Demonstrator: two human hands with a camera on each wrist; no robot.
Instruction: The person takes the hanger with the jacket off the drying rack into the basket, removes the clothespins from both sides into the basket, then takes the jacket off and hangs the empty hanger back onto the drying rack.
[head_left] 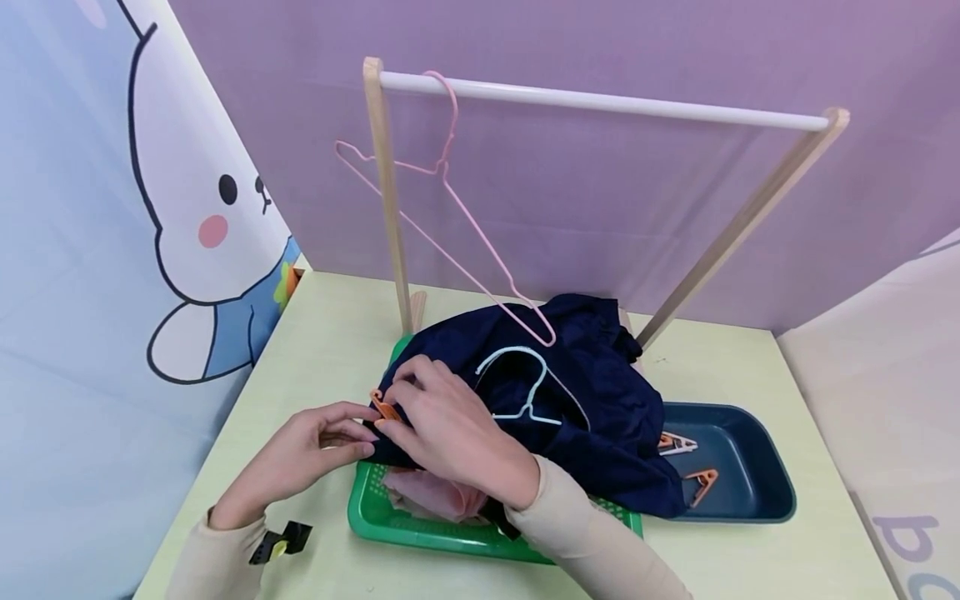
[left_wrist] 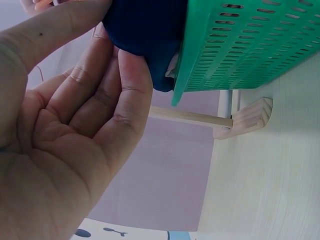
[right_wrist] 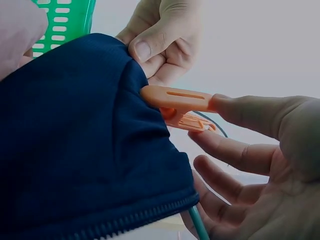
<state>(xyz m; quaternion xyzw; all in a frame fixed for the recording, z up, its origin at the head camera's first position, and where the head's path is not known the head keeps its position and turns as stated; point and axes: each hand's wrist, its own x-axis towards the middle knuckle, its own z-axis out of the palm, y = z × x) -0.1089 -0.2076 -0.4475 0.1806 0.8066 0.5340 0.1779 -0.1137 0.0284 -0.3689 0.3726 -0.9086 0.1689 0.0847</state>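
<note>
A dark navy garment (head_left: 622, 417) with a zip edge lies heaped over a green basket (head_left: 450, 540). My left hand (head_left: 296, 450) pinches its edge between thumb and fingers at the left, as the left wrist view also shows with the navy cloth (left_wrist: 145, 30). Right beside it, my right hand (head_left: 457, 425) pinches the handle ends of an orange clothespin (right_wrist: 180, 100) between thumb and index finger. The clothespin's tip sits on the cloth's edge. A mint hanger (head_left: 529, 410) pokes out of the neck opening; its lower part is hidden inside the garment.
A pink hanger (head_left: 454, 108) hangs from the white bar (head_left: 600, 101) of a wooden rack behind the basket. Pinkish cloth (head_left: 435, 493) lies in the basket. To the right, a dark blue tray (head_left: 750, 467) holds an orange clothespin (head_left: 702, 483) and a white-and-orange one (head_left: 678, 444).
</note>
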